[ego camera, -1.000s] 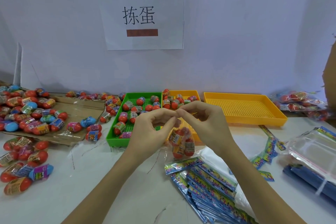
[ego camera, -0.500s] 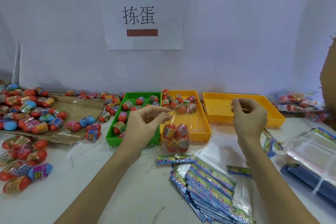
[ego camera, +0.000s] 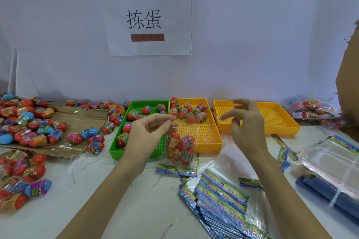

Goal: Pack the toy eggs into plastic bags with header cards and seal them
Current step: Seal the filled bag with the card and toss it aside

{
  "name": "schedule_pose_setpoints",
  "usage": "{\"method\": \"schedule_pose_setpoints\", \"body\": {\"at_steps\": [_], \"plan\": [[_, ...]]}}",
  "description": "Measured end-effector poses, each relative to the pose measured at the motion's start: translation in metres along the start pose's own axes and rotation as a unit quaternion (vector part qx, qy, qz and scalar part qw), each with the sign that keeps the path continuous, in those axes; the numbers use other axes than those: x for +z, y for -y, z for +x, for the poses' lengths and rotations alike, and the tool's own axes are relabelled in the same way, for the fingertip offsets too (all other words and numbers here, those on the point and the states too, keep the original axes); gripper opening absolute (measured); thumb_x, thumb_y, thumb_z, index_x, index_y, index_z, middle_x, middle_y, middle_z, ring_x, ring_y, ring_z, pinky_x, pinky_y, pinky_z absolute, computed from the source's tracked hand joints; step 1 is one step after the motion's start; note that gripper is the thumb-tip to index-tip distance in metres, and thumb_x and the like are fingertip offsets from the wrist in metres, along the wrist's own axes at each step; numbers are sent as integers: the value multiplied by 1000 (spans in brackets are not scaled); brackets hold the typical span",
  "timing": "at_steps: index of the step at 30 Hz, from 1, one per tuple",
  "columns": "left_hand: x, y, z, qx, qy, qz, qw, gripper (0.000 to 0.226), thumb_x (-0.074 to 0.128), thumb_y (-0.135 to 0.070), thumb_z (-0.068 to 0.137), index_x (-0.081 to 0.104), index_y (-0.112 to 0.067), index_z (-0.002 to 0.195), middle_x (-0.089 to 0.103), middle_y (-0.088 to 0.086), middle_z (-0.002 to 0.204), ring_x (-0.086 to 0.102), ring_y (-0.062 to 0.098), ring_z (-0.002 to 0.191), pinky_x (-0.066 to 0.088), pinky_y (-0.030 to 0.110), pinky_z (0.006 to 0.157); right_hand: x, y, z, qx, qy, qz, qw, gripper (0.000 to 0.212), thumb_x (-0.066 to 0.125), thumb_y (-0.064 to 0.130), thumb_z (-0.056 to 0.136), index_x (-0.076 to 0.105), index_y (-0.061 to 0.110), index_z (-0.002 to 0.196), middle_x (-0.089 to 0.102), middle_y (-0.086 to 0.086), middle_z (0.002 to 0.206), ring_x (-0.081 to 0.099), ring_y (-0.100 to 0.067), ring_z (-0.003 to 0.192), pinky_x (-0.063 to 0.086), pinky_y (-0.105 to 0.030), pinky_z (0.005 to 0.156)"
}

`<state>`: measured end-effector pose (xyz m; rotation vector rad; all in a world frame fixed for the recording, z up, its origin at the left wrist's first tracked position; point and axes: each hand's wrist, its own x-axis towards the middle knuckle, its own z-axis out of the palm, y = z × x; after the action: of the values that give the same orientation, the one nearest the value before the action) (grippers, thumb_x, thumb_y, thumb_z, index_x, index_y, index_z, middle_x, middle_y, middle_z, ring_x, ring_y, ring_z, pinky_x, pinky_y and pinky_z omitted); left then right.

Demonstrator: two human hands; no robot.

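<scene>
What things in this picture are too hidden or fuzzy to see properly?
1. Head view: the egg labels are too small to read.
2. The bag the left hand pinches is see-through; whether its top is sealed is unclear.
3. The right hand is blurred; what it holds, if anything, is unclear.
4. The cardboard is cut off by the right edge.

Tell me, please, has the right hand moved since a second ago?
Yes. The right hand has swung rightward, away from the left hand and the bag, and now hangs before the right yellow tray.

left hand (ego camera: 149, 132) pinching, right hand (ego camera: 245, 122) loosely spread
</scene>
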<state>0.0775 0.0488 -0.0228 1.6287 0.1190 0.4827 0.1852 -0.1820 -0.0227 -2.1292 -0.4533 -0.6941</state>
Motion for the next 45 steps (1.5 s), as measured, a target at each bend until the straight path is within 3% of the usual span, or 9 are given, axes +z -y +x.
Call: {"method": "schedule_pose_setpoints", "body": {"at_steps": [5,9,22,25,30,34,38,42,45], "plan": [[0,0,0,0,-9,1,1000,20,65,-3,98,78,-15,108,81,2,95,78,19,91,62,28,85,-2,9,-4,52,144,111,982,39,43,16,79,68,24,49,65,2,50,61,-15,49,48,-30,55],[0,0,0,-3,-12,-1,1000,20,65,-3,99,78,-15,108,81,2,95,78,18,91,62,29,86,3,0,-1,52,113,10,992,46,53,29,105,80,19,69,77,6,87,64,-9,87,40,-25,79],[-2,0,1,-9,-13,9,1000,19,66,-3,98,78,-15,107,81,1,94,78,18,89,62,26,82,-1,5,2,29,12,-150,988,27,60,23,104,79,4,108,63,-14,140,48,-33,138,36,-47,114],[-2,0,1,-7,-12,9,1000,19,66,-4,98,78,-15,107,81,2,94,78,18,89,62,25,81,-8,5,2,57,-39,-110,992,29,57,25,105,77,5,113,72,-15,125,62,-31,123,44,-45,105],[-1,0,0,-4,-8,14,1000,19,66,-3,98,78,-14,107,81,2,93,78,18,87,61,22,79,-2,4,0,74,56,-31,995,32,51,31,108,77,12,105,75,2,72,64,-3,67,55,-34,82],[-1,0,1,-5,-5,17,1000,19,66,-3,98,78,-14,107,81,2,94,78,19,87,62,24,80,6,4,-4,51,58,-65,995,45,54,32,106,81,10,77,79,-5,89,69,-15,82,45,-27,71],[-1,0,0,-1,-1,17,1000,19,65,-1,99,78,-13,107,81,3,94,78,21,87,62,25,80,4,6,-2,55,30,-71,996,42,43,39,109,75,12,109,75,-4,77,63,-11,64,40,-20,56],[-1,0,1,-2,0,19,1000,19,65,-2,98,78,-14,106,81,2,94,79,20,87,61,22,79,4,8,-2,6,40,-59,997,33,62,32,103,83,9,91,72,-11,126,66,-26,115,49,-38,96],[-1,0,1,-2,1,22,1000,19,65,-2,99,78,-14,106,81,1,94,79,19,87,61,23,79,5,14,-5,-31,102,0,994,13,74,16,95,78,14,106,77,-1,95,69,-8,81,59,-31,83]]}}
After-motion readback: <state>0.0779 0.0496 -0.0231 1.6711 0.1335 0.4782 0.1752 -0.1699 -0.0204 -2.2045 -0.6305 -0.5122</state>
